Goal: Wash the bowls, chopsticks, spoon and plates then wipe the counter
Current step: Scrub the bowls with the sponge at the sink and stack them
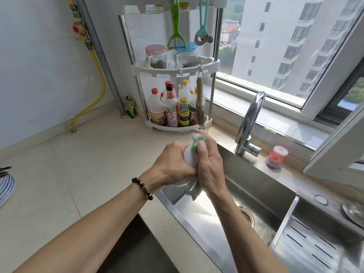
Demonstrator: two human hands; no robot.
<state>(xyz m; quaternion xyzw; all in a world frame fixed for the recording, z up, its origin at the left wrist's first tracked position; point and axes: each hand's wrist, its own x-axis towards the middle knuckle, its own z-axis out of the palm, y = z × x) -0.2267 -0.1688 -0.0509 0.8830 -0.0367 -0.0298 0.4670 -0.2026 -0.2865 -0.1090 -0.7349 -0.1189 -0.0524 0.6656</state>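
A pale stone counter [82,174] runs along a tiled wall into a corner by a big window [295,56] that looks out on tall apartment blocks. In that corner stands a white tiered rack [177,67]: sauce bottles [173,109] crowd its bottom shelf, two lidded jars sit on the shelf above, a bristle brush [200,103] hangs from its edge, and a green peeler [175,26] dangles from the top. A steel sink [256,186] is set into the counter, with a chrome faucet [249,123] behind it and a pink-and-purple dish brush [275,156] just beside the faucet on the sink's back ledge. At the left edge of the view a striped bowl [6,188] rests on the counter, well apart from the sink. Both hands meet over the sink's near-left corner. The left hand [173,162], a bead bracelet on its wrist, curls round a white bowl [189,158] held tilted on edge. The right hand [209,162] presses a green-and-white cloth [198,142] against the bowl, fingers wrapped over it, the cloth's tail hanging below.
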